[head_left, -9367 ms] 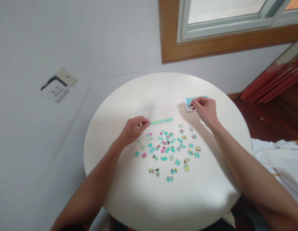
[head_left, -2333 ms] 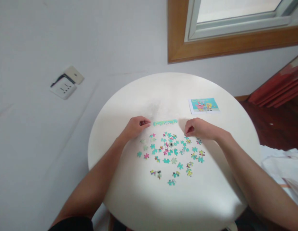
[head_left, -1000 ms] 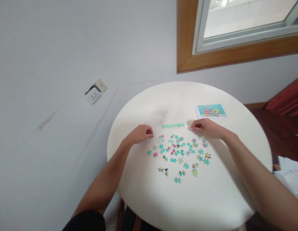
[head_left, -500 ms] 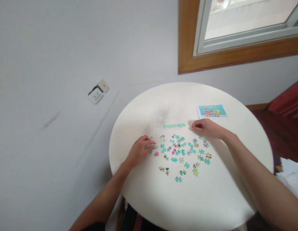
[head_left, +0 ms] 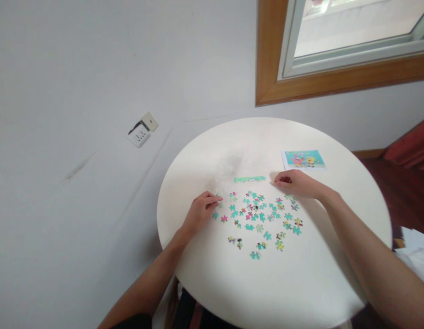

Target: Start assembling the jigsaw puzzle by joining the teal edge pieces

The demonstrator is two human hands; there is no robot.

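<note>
Loose jigsaw pieces (head_left: 249, 227) in teal, pink, yellow and pale green lie scattered over the white round table (head_left: 287, 278). Behind them sits a joined strip of puzzle (head_left: 249, 179), teal and light green. My left hand (head_left: 201, 211) is at the left edge of the scatter, fingers stretched out over a few pale green pieces (head_left: 220, 205); it holds nothing I can see. Just right of the strip, my right hand (head_left: 294, 183) rests on the table with curled fingers, the tips close together. Whatever they may hold is hidden.
A picture card (head_left: 304, 159) with cartoon figures lies behind my right hand. The wall with a socket (head_left: 139, 135) borders the table on the left. A wood-framed window (head_left: 267, 87) is at the back. White papers or cloth (head_left: 416, 251) lie at the far right, beyond the table edge.
The fingers of my left hand have shifted slightly forward and come closer together, uncovering a teal piece beside them. My right hand stays where it was. The view has moved a little.
</note>
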